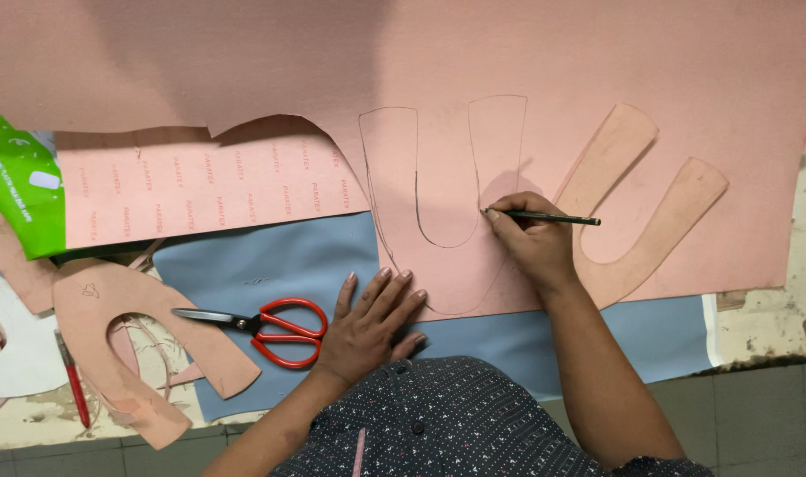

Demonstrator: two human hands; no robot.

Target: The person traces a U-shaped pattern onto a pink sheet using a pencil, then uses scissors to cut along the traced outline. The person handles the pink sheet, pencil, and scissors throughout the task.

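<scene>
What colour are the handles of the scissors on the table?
The scissors have bright red handles and silvery blades, seen best in the head view, beside the left hand.

Your desk (765, 322) is pale and chipped; a blue sheet (279, 256) lies on it, a big pink sheet (597, 53) beyond, red pen (72, 380) near-left.

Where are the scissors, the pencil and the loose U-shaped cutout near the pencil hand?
scissors (279, 329): head view, on the red handles.
pencil (553, 217): head view, mid-shaft, held by the right hand (534, 240).
U-shaped cutout (637, 212): head view, on its right half.
</scene>
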